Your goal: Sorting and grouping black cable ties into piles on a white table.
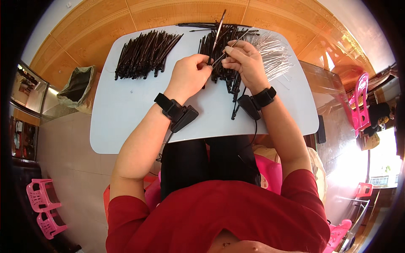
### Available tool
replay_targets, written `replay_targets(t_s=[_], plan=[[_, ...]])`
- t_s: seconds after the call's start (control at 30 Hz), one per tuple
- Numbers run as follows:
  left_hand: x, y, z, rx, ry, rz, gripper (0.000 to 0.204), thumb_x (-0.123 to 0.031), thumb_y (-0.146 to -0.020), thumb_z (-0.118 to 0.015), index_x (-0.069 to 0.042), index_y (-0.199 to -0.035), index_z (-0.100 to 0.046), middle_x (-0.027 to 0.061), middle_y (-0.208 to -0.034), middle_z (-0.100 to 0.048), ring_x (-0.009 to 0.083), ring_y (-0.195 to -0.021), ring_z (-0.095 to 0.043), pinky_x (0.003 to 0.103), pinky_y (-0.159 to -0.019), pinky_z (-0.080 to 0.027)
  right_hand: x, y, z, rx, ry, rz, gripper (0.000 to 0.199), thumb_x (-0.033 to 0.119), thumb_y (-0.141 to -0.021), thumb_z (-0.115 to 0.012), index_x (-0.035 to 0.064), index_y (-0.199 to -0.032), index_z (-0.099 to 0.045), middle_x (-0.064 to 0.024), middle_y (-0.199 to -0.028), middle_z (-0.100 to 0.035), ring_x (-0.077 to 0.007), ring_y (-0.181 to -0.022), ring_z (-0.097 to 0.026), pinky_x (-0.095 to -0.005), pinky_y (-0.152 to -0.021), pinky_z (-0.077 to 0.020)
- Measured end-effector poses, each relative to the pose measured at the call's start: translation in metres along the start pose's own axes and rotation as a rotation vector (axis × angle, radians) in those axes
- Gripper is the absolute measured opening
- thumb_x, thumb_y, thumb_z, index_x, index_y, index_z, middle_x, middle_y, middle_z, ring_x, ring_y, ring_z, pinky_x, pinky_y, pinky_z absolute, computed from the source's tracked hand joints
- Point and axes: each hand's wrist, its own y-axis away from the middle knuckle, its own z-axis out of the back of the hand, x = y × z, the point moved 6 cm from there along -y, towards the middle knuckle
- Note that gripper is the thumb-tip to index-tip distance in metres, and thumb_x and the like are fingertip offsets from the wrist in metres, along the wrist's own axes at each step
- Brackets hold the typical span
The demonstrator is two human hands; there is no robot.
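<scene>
My left hand (189, 76) is closed in a pinch around a thin black stick (219, 31), which points up and away with light glinting along it. My right hand (249, 66) pinches a thin metal wire (241, 37); its lower end meets the black stick at the left fingertips. Whether the wire enters the stick there is too small to tell. Under and between both hands lies a loose pile of black sticks (207, 45) with knobbed ends. Beside the right hand fans out a bundle of silver wires (274, 55).
On the white table (126, 114), another pile of black sticks (143, 55) lies at the far left. An open sack (78, 86) stands left of the table. Pink plastic chairs (360, 105) stand at the right, with pink stools (42, 196) at the lower left. Wristbands with cabled black devices (184, 119) sit on both wrists.
</scene>
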Motion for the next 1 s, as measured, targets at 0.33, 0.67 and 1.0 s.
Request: replay_targets(t_s=[0.33,0.67,1.0], plan=[[0.029,-0.028,0.145,-0.391,-0.582,0.261,0.026,-0.019,-0.089,-0.063,-0.002,-0.107,-0.069,0.017,-0.105,-0.068,0.033,-0.096,-0.064,0.04,-0.083,-0.051,0.005,-0.009,0.031,-0.065,-0.048,-0.008,0.046,0.014,-0.097,-0.058,-0.006,-0.134,-0.04,-0.0161,-0.101,-0.062,-0.0183,-0.075,-0.068,-0.0272,-0.066,-0.0592],[0.003,-0.015,0.038,0.097,-0.54,0.084,0.036,-0.02,-0.078,-0.074,0.0,-0.107,-0.069,0.0178,-0.104,-0.069,0.0321,-0.097,-0.065,0.039,-0.087,-0.051,0.002,-0.006,0.02,0.006,0.065,-0.069,0.04,0.016,-0.097,-0.059,-0.0056,-0.129,-0.047,-0.0145,-0.099,-0.063,-0.0164,-0.073,-0.067,-0.0259,-0.065,-0.0588],[0.034,-0.024,0.05,0.072,-0.651,0.236,0.027,-0.013,-0.079,-0.068,0.005,-0.099,-0.069,0.0135,-0.089,-0.069,0.0198,-0.073,-0.067,0.032,-0.07,-0.053,-0.001,-0.007,0.017,0.041,0.111,-0.1,0.035,0.016,-0.096,-0.06,-0.0052,-0.123,-0.054,-0.0115,-0.094,-0.064,-0.0144,-0.072,-0.066,-0.0243,-0.064,-0.0582]])
